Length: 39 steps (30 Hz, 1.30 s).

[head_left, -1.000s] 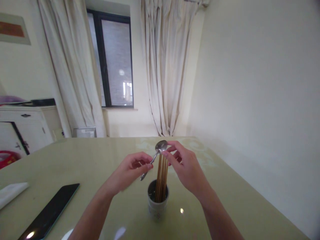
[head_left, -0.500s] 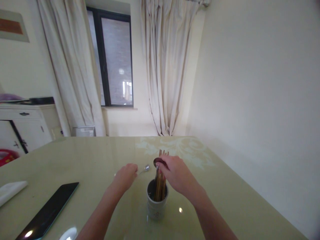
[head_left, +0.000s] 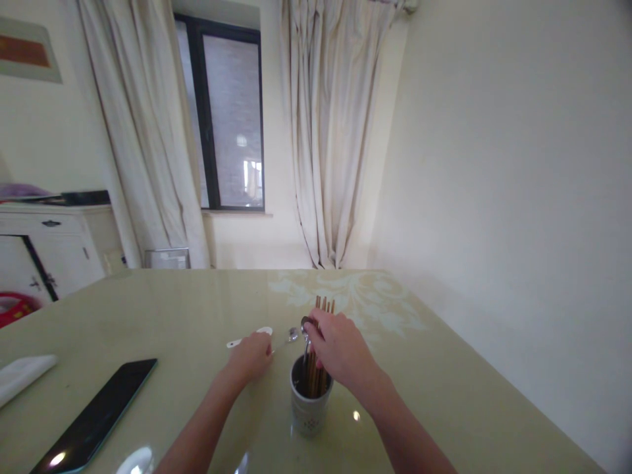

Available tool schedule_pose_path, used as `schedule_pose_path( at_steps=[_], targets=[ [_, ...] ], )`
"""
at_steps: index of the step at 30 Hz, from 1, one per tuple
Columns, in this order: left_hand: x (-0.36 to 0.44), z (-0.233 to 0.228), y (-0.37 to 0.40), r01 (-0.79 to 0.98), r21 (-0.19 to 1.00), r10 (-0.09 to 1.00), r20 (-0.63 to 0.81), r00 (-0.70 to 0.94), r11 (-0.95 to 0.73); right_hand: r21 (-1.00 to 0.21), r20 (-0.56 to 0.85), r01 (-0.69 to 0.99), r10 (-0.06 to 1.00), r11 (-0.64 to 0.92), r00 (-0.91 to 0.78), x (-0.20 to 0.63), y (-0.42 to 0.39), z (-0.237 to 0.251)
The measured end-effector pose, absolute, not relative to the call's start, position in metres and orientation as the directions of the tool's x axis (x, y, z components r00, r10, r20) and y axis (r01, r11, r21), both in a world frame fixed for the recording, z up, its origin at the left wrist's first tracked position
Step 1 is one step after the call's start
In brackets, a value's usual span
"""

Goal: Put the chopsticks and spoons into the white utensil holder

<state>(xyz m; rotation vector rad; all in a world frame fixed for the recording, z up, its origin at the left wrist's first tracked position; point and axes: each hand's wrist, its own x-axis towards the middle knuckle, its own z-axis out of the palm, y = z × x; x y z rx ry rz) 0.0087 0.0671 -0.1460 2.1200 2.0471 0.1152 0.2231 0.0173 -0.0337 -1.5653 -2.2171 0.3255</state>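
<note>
The right hand (head_left: 338, 349) pinches a metal spoon (head_left: 307, 332) standing in the cup (head_left: 309, 408) with the chopsticks (head_left: 323, 313). The left hand (head_left: 251, 355) lies curled on a small spoon (head_left: 289, 337), just left of the cup.

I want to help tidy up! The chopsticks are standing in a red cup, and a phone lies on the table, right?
Almost. The head view shows the chopsticks standing in a white cup, not a red one. The phone does lie on the table.

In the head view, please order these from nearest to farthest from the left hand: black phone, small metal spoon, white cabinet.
1. Small metal spoon: on the table, just right of the left hand.
2. Black phone: lying far left.
3. White cabinet: beyond the table, far left.
</note>
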Motion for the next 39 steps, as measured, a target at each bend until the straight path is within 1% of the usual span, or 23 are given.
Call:
schedule_pose_path(
  at_steps=[3,6,7,9,10,11,12,13,15,16,18,20,22,24,26,27,29,31,33,36,39],
  targets=[
    [0.005,-0.145,0.069,0.968,0.249,0.998,-0.044,0.053,-0.040,-0.407,0.178,0.848,0.940,0.340,-0.292,0.222,0.016,-0.034],
    [0.000,-0.134,0.072,0.944,0.323,0.997,0.002,0.071,-0.068,-0.373,0.186,0.868,0.943,0.329,-0.278,0.222,0.016,-0.035],
    [-0.001,-0.127,0.072,0.922,0.377,0.996,0.031,0.080,-0.086,-0.359,0.199,0.876,0.943,0.323,-0.266,0.222,0.016,-0.035],
    [0.001,-0.110,0.069,0.818,0.555,0.987,0.127,0.096,-0.151,-0.355,0.241,0.880,0.940,0.316,-0.240,0.225,0.017,-0.033],
    [0.003,-0.100,0.066,0.725,0.659,0.978,0.182,0.106,-0.201,-0.382,0.268,0.866,0.935,0.323,-0.231,0.226,0.017,-0.031],
    [0.007,-0.089,0.061,0.609,0.751,0.965,0.234,0.118,-0.257,-0.432,0.298,0.835,0.928,0.341,-0.225,0.228,0.017,-0.029],
    [0.012,-0.079,0.055,0.483,0.818,0.950,0.277,0.142,-0.311,-0.501,0.330,0.782,0.917,0.370,-0.222,0.231,0.017,-0.026],
    [0.018,-0.069,0.048,0.369,0.860,0.935,0.305,0.182,-0.352,-0.577,0.362,0.710,0.905,0.405,-0.222,0.233,0.016,-0.023],
    [0.032,-0.054,0.032,0.182,0.905,0.899,0.325,0.293,-0.386,-0.706,0.429,0.529,0.878,0.471,-0.210,0.238,0.012,-0.016],
    [0.038,-0.048,0.025,0.115,0.919,0.882,0.318,0.347,-0.376,-0.747,0.458,0.443,0.867,0.495,-0.197,0.241,0.010,-0.013],
    [0.049,-0.043,0.016,0.036,0.941,0.855,0.289,0.431,-0.336,-0.789,0.501,0.316,0.850,0.527,-0.166,0.247,0.006,-0.006],
    [0.056,-0.045,0.015,0.031,0.944,0.855,0.283,0.435,-0.328,-0.798,0.524,0.265,0.840,0.541,-0.140,0.254,0.002,0.000],
    [0.059,-0.053,0.022,0.091,0.924,0.886,0.322,0.332,-0.370,-0.790,0.531,0.287,0.839,0.541,-0.121,0.262,0.000,0.005],
    [0.062,-0.066,0.033,0.189,0.899,0.914,0.366,0.175,-0.396,-0.771,0.523,0.364,0.846,0.522,-0.105,0.270,0.000,0.008],
    [0.065,-0.080,0.042,0.236,0.907,0.937,0.340,0.081,-0.349,-0.743,0.498,0.459,0.861,0.487,-0.107,0.275,0.001,0.010],
    [0.067,-0.086,0.045,0.224,0.924,0.951,0.298,0.088,-0.310,-0.729,0.475,0.501,0.872,0.467,-0.120,0.276,0.002,0.009],
    [0.071,-0.093,0.045,0.162,0.960,0.964,0.202,0.172,-0.230,-0.703,0.410,0.568,0.896,0.429,-0.170,0.276,0.005,0.008],
    [0.074,-0.094,0.040,0.089,0.981,0.956,0.144,0.255,-0.171,-0.657,0.335,0.642,0.916,0.396,-0.221,0.273,0.007,0.004],
    [0.077,-0.090,0.035,0.045,0.990,0.953,0.118,0.277,-0.136,-0.580,0.274,0.730,0.931,0.361,-0.242,0.269,0.009,0.000],
    [0.079,-0.085,0.029,0.039,0.992,0.957,0.104,0.271,-0.119,-0.451,0.226,0.844,0.952,0.291,-0.208,0.266,0.012,-0.005],
    [0.078,-0.084,0.029,0.037,0.993,0.957,0.101,0.273,-0.115,-0.388,0.197,0.888,0.964,0.246,-0.181,0.265,0.016,-0.010]
  ],
)
